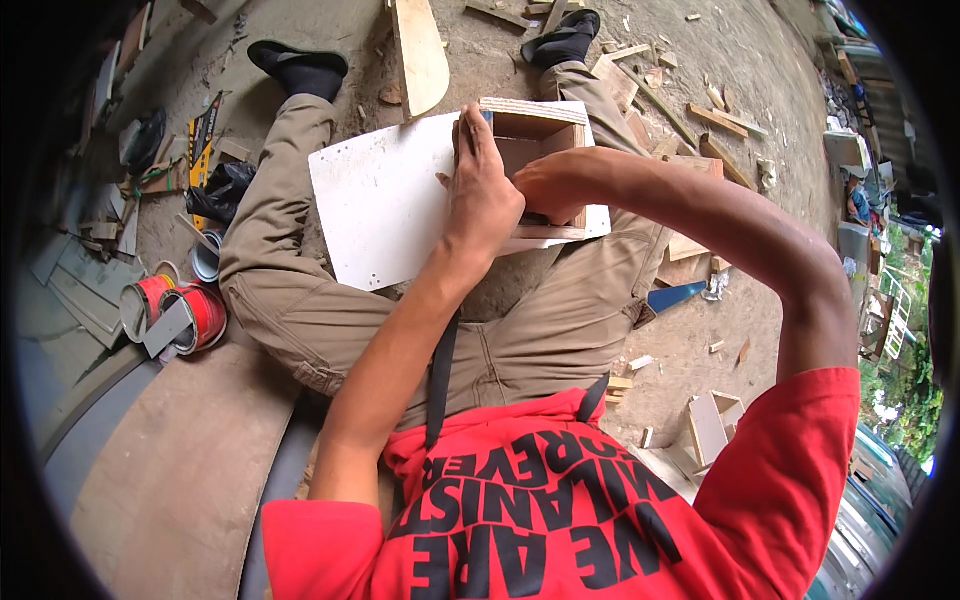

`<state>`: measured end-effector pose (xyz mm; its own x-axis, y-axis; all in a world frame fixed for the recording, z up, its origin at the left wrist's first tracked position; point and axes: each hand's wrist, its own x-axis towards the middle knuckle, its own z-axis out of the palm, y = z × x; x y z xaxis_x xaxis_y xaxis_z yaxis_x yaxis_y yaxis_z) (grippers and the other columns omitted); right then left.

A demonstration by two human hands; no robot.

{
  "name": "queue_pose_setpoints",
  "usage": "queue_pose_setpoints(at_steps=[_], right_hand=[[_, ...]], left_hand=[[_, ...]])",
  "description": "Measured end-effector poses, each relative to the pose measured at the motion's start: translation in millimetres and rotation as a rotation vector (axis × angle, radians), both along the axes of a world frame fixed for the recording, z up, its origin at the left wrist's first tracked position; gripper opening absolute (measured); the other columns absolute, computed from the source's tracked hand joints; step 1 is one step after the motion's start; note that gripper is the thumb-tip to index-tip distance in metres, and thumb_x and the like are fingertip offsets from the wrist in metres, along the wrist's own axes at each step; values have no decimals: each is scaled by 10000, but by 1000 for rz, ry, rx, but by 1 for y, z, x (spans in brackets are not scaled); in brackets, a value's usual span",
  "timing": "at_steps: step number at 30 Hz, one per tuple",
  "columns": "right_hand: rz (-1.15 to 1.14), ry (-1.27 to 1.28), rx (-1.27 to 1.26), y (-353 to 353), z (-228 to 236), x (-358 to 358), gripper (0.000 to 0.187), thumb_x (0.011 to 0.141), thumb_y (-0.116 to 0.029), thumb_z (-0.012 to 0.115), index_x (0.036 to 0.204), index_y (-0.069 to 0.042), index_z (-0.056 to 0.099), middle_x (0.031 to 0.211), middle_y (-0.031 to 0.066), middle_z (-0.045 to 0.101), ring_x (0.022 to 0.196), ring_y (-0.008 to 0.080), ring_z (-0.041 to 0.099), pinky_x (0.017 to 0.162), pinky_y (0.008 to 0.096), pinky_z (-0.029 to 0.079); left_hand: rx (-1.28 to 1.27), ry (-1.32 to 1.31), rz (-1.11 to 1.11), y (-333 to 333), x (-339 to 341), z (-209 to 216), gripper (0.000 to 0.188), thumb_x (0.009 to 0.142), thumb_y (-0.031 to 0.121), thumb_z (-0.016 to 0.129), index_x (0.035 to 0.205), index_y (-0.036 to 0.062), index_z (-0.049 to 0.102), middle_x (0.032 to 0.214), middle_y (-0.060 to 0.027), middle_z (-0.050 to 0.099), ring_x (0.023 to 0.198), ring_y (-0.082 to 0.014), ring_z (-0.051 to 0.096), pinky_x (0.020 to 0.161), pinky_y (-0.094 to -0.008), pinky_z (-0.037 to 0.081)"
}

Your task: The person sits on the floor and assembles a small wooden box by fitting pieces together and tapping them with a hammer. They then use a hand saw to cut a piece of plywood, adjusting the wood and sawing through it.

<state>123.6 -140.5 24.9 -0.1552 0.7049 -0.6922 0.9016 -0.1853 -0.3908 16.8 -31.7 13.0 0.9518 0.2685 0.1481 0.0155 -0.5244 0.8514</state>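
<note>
Across my lap lies a white board (pixel 385 200) with small holes near its corners. An open wooden box (pixel 535 122) with plywood-edged walls stands at the board's right end, between my thighs. My left hand (pixel 484 190) grips the box's left wall, its fingers stretched along it toward the far side. Reaching in from the right, my right hand (pixel 552 186) is inside the box's opening with its fingers curled. A small dark thing shows below that hand, but what it holds is mostly hidden.
Left of my leg stand red paint cans (pixel 196 318), a black plastic bag (pixel 222 190) and a yellow-handled saw (pixel 203 140). A pale curved plank (pixel 420 60) reaches in ahead. Wood offcuts (pixel 716 120) litter the right; a blue blade (pixel 677 296) and small wooden box (pixel 712 425) lie nearer.
</note>
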Motion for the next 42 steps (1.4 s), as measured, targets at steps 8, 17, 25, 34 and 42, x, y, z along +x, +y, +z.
queue_pose_setpoints(at_steps=[8, 17, 25, 34, 42], right_hand=[[-66, -251, 163, -13, 39, -2, 104, 767, -26, 654, 855, 0, 703, 919, 170, 719, 851, 329, 716, 694, 435, 583], [-987, -644, 820, -121, 138, 16, 161, 965, -171, 631, 998, -18, 666, 832, 96, 711, 670, 178, 680, 630, 296, 537], [-1927, -87, 1108, -118, -35, -55, 183, 1017, -104, 549, 1199, -87, 554, 755, 48, 642, 561, 71, 531, 459, 195, 398], [-2071, 124, 1393, -108, -100, -74, 227, 1019, -40, 460, 1215, -42, 573, 826, 21, 590, 619, 44, 495, 545, 220, 414], [-1549, -435, 1312, -81, -80, -73, 381, 886, 30, 597, 1263, -17, 562, 1170, 174, 654, 993, 289, 671, 782, 351, 526]], left_hand=[[62, 7, -21, 0, 0, -8, 754, 807, -100, 394, 1502, -115, 99, 1479, -401, 287, 1390, -502, 325, 1168, -467, 322], [14, 104, -27, -2, -4, 8, 738, 833, -88, 395, 1510, -110, 102, 1503, -387, 262, 1401, -484, 325, 1177, -454, 304], [-39, 158, -35, 1, -4, 10, 744, 837, -84, 407, 1521, -96, 113, 1511, -370, 278, 1410, -466, 328, 1187, -432, 284], [-309, 87, 157, 49, -49, 36, 740, 863, -81, 490, 1545, -45, 204, 1564, -229, 306, 1412, -269, 368, 1140, -322, 324], [-239, 98, 221, 104, -84, 6, 704, 858, -85, 511, 1518, -55, 269, 1536, -179, 361, 1410, -260, 370, 1180, -350, 247]])
